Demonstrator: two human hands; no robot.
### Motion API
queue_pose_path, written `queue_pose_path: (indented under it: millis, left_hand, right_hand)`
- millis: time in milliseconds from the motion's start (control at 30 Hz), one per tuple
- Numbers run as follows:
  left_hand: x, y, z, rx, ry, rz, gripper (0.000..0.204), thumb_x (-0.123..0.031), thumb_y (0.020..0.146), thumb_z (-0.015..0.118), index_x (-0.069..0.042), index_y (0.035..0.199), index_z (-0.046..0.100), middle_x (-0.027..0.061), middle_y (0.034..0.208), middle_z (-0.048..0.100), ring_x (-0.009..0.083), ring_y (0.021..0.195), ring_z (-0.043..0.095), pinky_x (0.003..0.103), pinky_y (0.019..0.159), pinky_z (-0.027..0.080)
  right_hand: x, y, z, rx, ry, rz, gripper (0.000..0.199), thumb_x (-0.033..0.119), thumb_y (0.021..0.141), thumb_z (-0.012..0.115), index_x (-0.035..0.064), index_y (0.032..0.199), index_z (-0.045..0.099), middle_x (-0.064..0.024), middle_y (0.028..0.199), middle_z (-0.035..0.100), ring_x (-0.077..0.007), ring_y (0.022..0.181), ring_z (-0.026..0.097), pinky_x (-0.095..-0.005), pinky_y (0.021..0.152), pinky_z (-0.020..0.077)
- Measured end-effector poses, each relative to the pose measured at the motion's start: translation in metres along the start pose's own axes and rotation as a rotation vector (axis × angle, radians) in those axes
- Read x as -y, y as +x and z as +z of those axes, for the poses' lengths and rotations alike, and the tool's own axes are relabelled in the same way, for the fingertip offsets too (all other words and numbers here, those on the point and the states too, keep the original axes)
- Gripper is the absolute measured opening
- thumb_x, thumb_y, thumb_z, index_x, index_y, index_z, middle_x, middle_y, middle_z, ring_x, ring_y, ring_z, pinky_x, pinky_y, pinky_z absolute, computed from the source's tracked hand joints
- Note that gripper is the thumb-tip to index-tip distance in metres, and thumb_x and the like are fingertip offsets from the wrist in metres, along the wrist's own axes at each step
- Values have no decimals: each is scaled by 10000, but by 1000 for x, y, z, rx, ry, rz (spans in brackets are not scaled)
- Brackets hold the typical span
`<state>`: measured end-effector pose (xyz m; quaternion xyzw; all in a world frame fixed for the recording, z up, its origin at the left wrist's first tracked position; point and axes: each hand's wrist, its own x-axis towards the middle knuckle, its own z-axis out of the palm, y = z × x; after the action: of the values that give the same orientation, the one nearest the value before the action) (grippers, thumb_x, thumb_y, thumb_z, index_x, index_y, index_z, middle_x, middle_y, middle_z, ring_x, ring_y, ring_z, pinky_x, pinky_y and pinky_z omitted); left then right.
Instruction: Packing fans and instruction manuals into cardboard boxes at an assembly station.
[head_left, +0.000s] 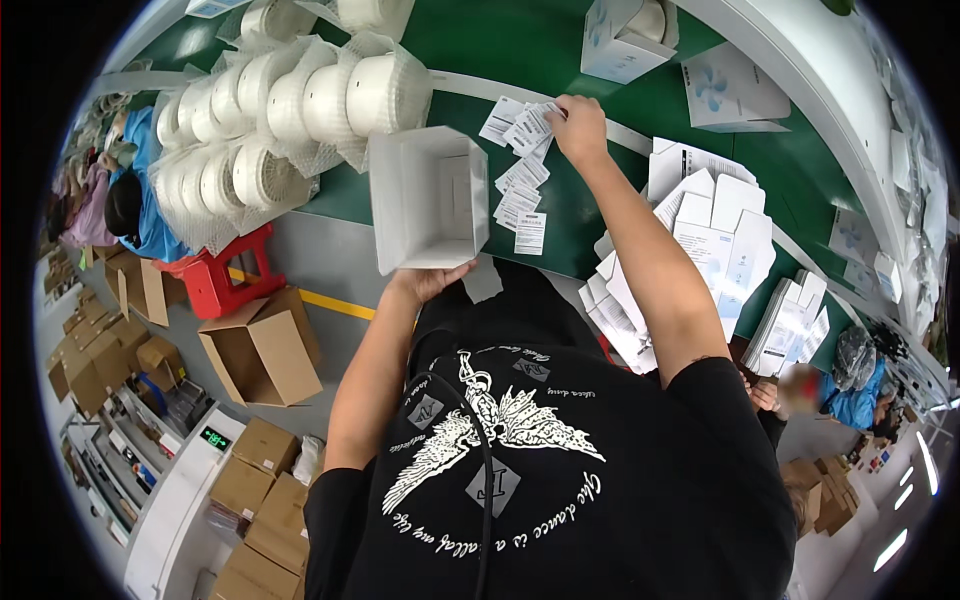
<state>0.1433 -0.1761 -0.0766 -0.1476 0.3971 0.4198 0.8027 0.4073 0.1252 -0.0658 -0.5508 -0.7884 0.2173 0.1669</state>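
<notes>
An open white carton [428, 200] stands tipped toward me at the table's near edge, its inside bare. My left hand [432, 283] is closed on its lower edge, with some fingers hidden by the carton. To the right of the carton, printed paper slips [520, 185] lie in an uneven, overlapping row on the green table. At the far end of that row, my right hand [578, 125] has its fingertips pinched on the edge of a slip [532, 127]. Its thumb and fingers are drawn together.
Bubble-wrapped white round units [290, 100] are piled at the left. Flattened white cartons [715, 225] lie beside my right arm. Standing cartons [625, 45] line the back. A red stool [232, 272] and an open brown box [262, 348] are on the floor. Another person's hand [765, 395] shows at right.
</notes>
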Motion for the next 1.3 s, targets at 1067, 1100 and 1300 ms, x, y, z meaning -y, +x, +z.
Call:
queue_pose_path:
  millis: [1067, 1100, 1300]
  left_hand:
    - [-162, -149, 114, -269, 2202, 648, 223, -146, 887, 640, 62, 907, 716, 303, 870, 718, 482, 902, 713, 551, 840, 573]
    - [-162, -158, 107, -311, 2126, 637, 244, -169, 911, 637, 63, 922, 711, 303, 873, 718, 484, 901, 710, 552, 840, 572]
    - [-176, -163, 75, -415, 1929, 764, 334, -267, 986, 627, 58, 951, 694, 307, 882, 716, 482, 895, 707, 554, 831, 568]
  right_hand:
    - [295, 59, 30, 9, 8, 289, 1055, 575, 776, 831, 36, 1570, 393, -272, 1524, 466, -486, 1393, 477, -522, 1129, 473]
    - [284, 56, 26, 11, 20, 309, 1088, 553, 763, 850, 33, 1589, 368, -274, 1513, 478, -479, 1378, 501, -522, 1123, 480]
    - [202, -12, -8, -120, 1004, 579, 968, 57, 808, 878, 30, 1601, 323, -179, 1411, 601, -259, 1265, 621, -403, 1072, 510]
